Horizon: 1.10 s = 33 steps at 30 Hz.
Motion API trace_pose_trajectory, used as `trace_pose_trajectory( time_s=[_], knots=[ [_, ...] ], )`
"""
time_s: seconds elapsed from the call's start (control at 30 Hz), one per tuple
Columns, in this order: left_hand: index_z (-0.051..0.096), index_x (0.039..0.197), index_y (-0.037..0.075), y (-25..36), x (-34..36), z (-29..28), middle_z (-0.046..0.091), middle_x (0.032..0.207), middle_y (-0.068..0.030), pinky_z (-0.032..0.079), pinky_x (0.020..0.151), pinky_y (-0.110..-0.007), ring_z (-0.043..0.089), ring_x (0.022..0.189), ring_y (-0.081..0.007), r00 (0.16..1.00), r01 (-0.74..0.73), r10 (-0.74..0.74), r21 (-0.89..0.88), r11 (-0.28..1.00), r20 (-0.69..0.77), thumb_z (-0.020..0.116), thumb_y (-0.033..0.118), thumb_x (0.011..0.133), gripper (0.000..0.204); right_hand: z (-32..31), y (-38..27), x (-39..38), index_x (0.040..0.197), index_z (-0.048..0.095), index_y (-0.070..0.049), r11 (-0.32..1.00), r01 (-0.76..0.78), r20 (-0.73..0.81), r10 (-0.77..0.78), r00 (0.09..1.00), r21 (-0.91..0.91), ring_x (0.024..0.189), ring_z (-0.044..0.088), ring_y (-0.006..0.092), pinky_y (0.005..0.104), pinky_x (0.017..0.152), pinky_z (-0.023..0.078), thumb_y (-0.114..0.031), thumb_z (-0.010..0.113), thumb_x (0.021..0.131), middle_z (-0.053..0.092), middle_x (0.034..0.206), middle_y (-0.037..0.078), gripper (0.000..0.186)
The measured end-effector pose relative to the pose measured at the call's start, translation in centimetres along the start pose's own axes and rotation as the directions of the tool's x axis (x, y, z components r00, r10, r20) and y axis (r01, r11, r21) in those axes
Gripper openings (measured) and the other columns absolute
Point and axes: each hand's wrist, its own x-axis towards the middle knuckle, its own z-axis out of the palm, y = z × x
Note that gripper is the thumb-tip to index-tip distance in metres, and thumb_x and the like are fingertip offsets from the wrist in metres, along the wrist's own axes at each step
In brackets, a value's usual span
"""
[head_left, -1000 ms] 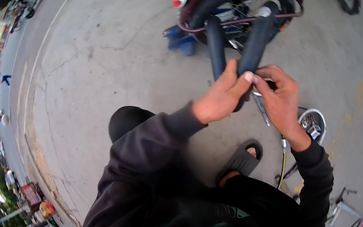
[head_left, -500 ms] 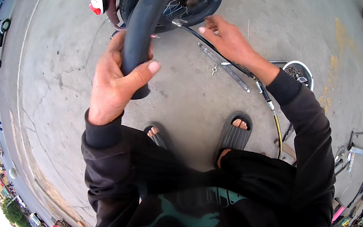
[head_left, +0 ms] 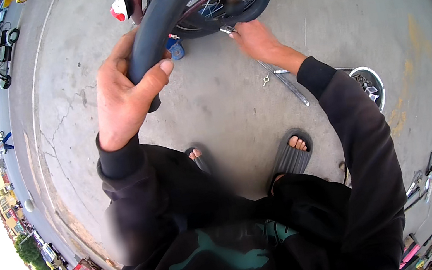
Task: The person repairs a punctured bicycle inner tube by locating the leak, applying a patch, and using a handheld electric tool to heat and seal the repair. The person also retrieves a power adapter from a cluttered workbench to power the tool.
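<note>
Pinching the black tube (head_left: 158,26) between thumb and fingers of the left hand (head_left: 122,96), seemingly to steady it before the spoked wheel (head_left: 217,0). Clasping a silver fitting (head_left: 227,30) in the right hand (head_left: 260,42), probably for aiming. Working beside a metal bar (head_left: 292,90) and white bowl (head_left: 381,89), presumably placed for easy reach.

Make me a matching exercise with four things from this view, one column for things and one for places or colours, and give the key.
Things:
1. black tube
2. lamp
3. round container
4. silver metal fitting

Places or colours:
A. red and white
B. at the fingertips of the right hand
C. gripped by the left hand
D. on the ground at the right, small items inside

Pairs: 1-C, 2-A, 3-D, 4-B
</note>
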Motion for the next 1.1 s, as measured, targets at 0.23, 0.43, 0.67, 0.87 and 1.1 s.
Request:
trace_pose_trajectory(
  time_s=[0.23, 0.43, 0.67, 0.87, 1.1],
  knots=[
    [0.051, 0.132, 0.002, -1.4, -0.7, 0.9, 0.067, 0.099, -0.0099, 0.052, 0.077, -0.028, 0.065, 0.088, -0.0153, 0.963, -0.236, 0.261, 0.26, 0.936, -0.066, 0.07, 0.003, 0.076, 0.059, 8.0, -6.7, -15.6, 0.108, 0.057, 0.0, 0.835, 0.55, 0.402, -0.507, 0.763, 0.011, 0.082, 0.065, 0.035, 0.0485, 0.071, 0.049, -0.02, 0.054, 0.09, 0.066, 0.087, 0.013, 0.027],
    [0.066, 0.118, 0.008, -1.3, 1.3, -0.6, 0.066, 0.113, -0.0139, 0.049, 0.094, -0.033, 0.065, 0.104, -0.0263, 0.535, -0.294, 0.82, 0.866, 0.406, -0.203, 0.085, 0.021, 0.073, 0.051, 14.2, -2.0, -13.0, 0.105, 0.057, 0.0, 0.969, 0.22, 0.515, -0.245, 0.821, 0.11, 0.082, 0.063, 0.0368, 0.0516, 0.075, 0.047, -0.022, 0.048, 0.096, 0.066, 0.096, 0.014, 0.025],
    [0.073, 0.079, 0.024, 0.9, 5.1, -1.8, 0.047, 0.068, 0.0057, 0.032, 0.067, -0.029, 0.05, 0.069, -0.0135, 0.417, 0.092, 0.89, 0.966, -0.242, 0.183, 0.084, 0.018, 0.065, 0.019, 11.1, 5.4, -8.8, 0.102, 0.054, 0.002, 0.958, 0.069, 0.205, -0.011, 0.979, -0.278, 0.078, 0.065, 0.0401, 0.0455, 0.068, 0.055, -0.003, 0.053, 0.084, 0.058, 0.094, 0.025, 0.019],
    [0.072, 0.088, 0.02, -0.3, 3.0, 1.1, 0.058, 0.085, 0.0066, 0.03, 0.076, -0.03, 0.051, 0.077, -0.0118, 0.402, 0.125, 0.916, 0.991, -0.043, -0.011, 0.072, 0.01, 0.065, 0.025, 10.4, 7.8, -8.7, 0.093, 0.061, 0.001, 0.855, 0.288, 0.299, -0.166, 0.94, -0.431, 0.082, 0.066, 0.0285, 0.0381, 0.066, 0.057, -0.004, 0.058, 0.079, 0.056, 0.099, 0.019, 0.015],
    [0.069, 0.104, 0.014, -4.7, 1.6, 4.6, 0.063, 0.093, 0.0035, 0.033, 0.072, -0.03, 0.056, 0.083, -0.0126, 0.68, -0.219, 0.685, 0.964, -0.147, 0.259, 0.069, 0.011, 0.073, 0.031, 9.7, 9.9, -9.5, 0.086, 0.064, 0.0, 0.818, 0.4, 0.343, -0.267, 0.9, -0.413, 0.084, 0.065, 0.0289, 0.0391, 0.065, 0.056, -0.006, 0.059, 0.076, 0.06, 0.091, 0.013, 0.012]
  ],
)
